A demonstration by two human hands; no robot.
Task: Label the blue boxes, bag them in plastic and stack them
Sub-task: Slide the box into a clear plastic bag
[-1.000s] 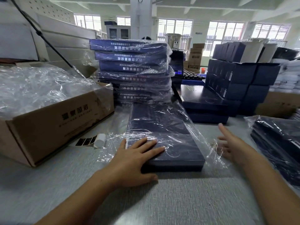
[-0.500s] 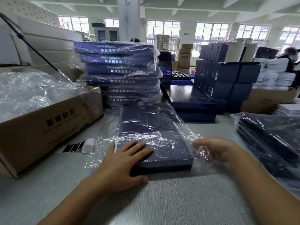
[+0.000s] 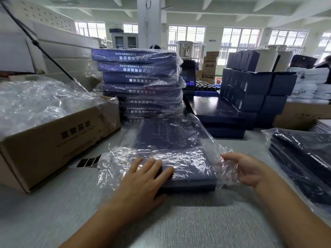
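Palm down and spread flat, the left hand (image 3: 143,178) presses the flat dark-blue cardboard box (image 3: 189,184) onto the grey table (image 3: 197,221); the right hand (image 3: 245,169) pinches its clear plastic bag (image 3: 161,154). Bagging looks underway; next, tuck the loose mouth, then lift onto the wrapped stack (image 3: 141,83) behind.

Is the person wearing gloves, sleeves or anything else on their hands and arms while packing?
No. The left hand and right hand are bare, with no gloves. The left forearm and right forearm are bare too as far as the picture reaches: no sleeve, watch or bracelet. No ring shows on the visible fingers.
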